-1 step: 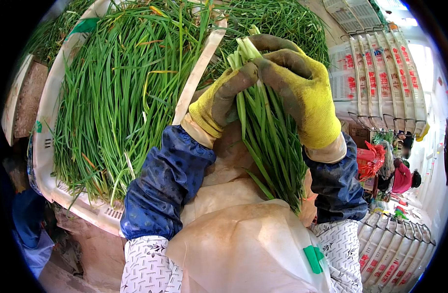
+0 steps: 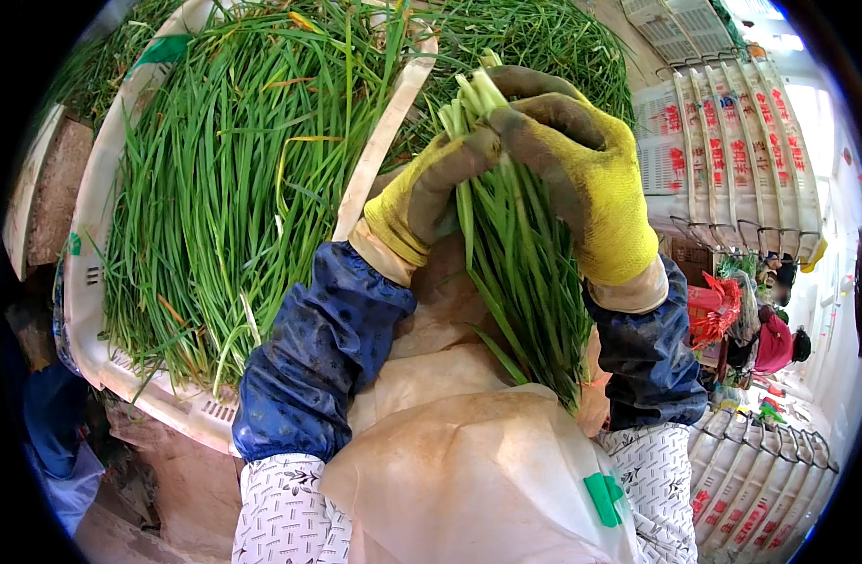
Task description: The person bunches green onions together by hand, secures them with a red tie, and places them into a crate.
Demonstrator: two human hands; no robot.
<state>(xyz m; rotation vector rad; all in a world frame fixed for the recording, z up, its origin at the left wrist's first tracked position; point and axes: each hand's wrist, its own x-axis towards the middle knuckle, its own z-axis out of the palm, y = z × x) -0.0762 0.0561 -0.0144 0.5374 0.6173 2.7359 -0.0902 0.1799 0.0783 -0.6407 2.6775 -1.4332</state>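
A bunch of garlic chives hangs between my hands, its pale cut ends up and its green leaves trailing down toward my lap. My left hand, in a yellow glove with a dirty grey palm, is closed round the left side of the bunch just below the pale ends. From the other side my right hand, gloved alike, grips the same stems, thumb and fingers meeting near the top. The gloves hide part of the stems. A cream plastic apron covers my lap under the leaf tips.
Left of my hands a white plastic crate is heaped with loose garlic chives. More greens lie beyond my hands. Stacked white crates stand at the right, with further crates nearer. People and a red bag are farther off.
Both hands stay on the bunch. My right hand has shifted very slightly; nothing else has visibly moved.
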